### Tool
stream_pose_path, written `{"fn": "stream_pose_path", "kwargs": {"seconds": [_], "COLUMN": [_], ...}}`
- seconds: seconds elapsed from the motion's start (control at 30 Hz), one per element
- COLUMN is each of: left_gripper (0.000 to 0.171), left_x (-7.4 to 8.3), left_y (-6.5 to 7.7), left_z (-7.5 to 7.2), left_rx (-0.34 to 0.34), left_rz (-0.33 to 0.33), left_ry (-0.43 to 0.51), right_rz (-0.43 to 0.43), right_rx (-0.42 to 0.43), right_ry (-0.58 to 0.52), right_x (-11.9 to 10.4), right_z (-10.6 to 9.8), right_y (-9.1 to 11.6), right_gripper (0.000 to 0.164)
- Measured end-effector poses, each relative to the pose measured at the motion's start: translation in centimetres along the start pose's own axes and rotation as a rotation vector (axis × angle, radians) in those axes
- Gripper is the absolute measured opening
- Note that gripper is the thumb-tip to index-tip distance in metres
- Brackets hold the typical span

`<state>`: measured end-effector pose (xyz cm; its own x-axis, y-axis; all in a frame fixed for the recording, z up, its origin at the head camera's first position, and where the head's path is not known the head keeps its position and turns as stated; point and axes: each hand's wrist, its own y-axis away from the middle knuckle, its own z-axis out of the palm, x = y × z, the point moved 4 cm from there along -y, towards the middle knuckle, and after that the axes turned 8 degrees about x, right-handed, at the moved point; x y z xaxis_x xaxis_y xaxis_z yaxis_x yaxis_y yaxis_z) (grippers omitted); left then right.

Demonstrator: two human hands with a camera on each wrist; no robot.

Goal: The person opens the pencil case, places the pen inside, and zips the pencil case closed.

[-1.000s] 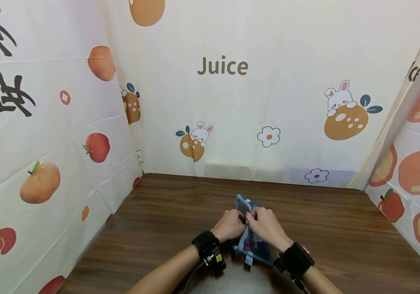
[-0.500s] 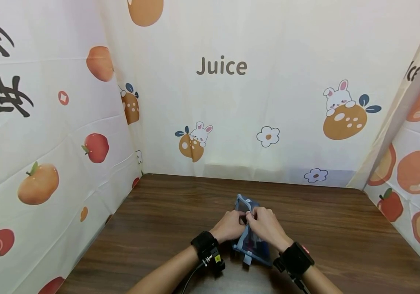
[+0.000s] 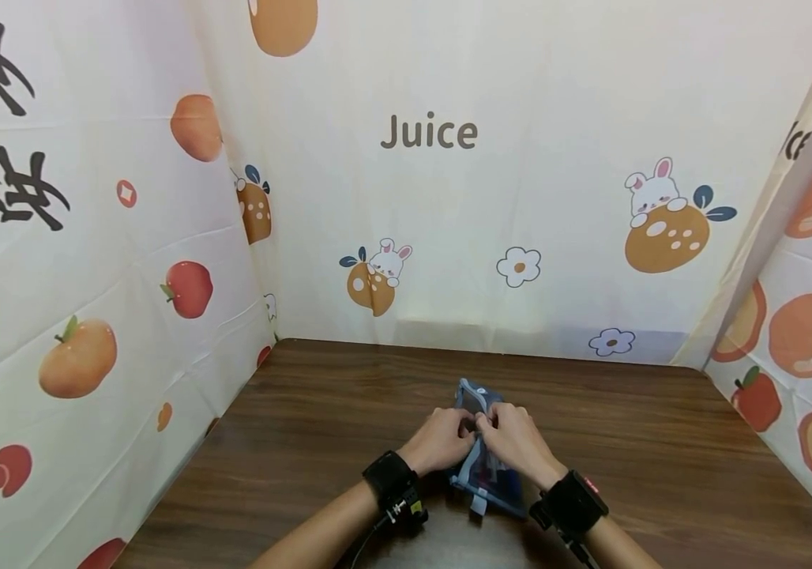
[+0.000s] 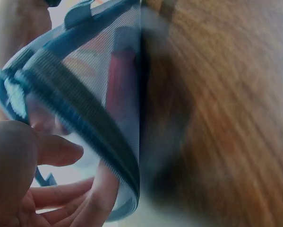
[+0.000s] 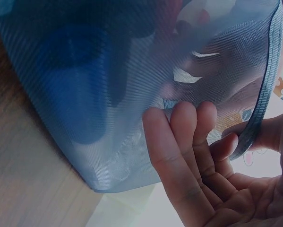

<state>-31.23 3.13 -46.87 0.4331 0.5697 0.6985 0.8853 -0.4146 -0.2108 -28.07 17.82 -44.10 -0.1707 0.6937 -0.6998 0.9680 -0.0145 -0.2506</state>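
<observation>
A blue mesh zip pouch [image 3: 489, 470] stands unzipped on the wooden table. My right hand [image 3: 517, 441] pinches its rim between thumb and index finger. The other right fingers [image 5: 172, 142] lie along the outside of the mesh. My left hand [image 3: 441, 436] is at the pouch's mouth. In the left wrist view, the left fingers [image 4: 101, 194] pass behind the near zipper edge [image 4: 91, 132], the thumb apart from them, with nothing seen between. Through the mesh show a blue, rounded object [image 5: 75, 90] and a red one [image 4: 120, 80]; their kind is unclear.
The brown wooden table [image 3: 335, 395] spreads out around the pouch. A printed cloth [image 3: 449, 205] with fruit and rabbit pictures encloses it at the back and both sides. A cable [image 3: 359, 549] hangs from the left wrist's black band [image 3: 388, 478].
My left wrist has shifted slightly left and down in the head view, with the fingers still at the pouch's mouth. The right hand and the pouch stay nearly still.
</observation>
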Motion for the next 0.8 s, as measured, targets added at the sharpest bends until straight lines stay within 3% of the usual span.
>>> {"fn": "stream_pose_path", "kwargs": {"seconds": [0.1, 0.3, 0.47, 0.6, 0.8], "left_gripper": [0.008, 0.013, 0.010, 0.012, 0.036], "left_x": [-0.2, -1.2, -2.3, -3.0, -3.9], "left_y": [-0.1, -0.6, -1.6, -2.4, -3.7], "left_z": [-0.7, -2.6, -4.0, -4.2, -3.5], "left_rx": [0.035, 0.085, 0.193, 0.236, 0.201], "left_rz": [0.015, -0.012, -0.044, -0.062, -0.062], "left_ry": [-0.008, -0.015, -0.007, -0.014, 0.000], "right_rz": [-0.006, -0.012, -0.013, -0.014, -0.031], "right_rx": [0.009, 0.011, 0.011, 0.006, 0.009], "right_ry": [0.006, 0.009, 0.010, 0.005, 0.015], "right_x": [0.0, 0.1, 0.2, 0.1, 0.0], "right_z": [0.0, 0.1, 0.2, 0.3, 0.2], "right_y": [0.0, 0.0, 0.1, 0.1, 0.2], "right_gripper": [0.035, 0.036, 0.036, 0.033, 0.034]}}
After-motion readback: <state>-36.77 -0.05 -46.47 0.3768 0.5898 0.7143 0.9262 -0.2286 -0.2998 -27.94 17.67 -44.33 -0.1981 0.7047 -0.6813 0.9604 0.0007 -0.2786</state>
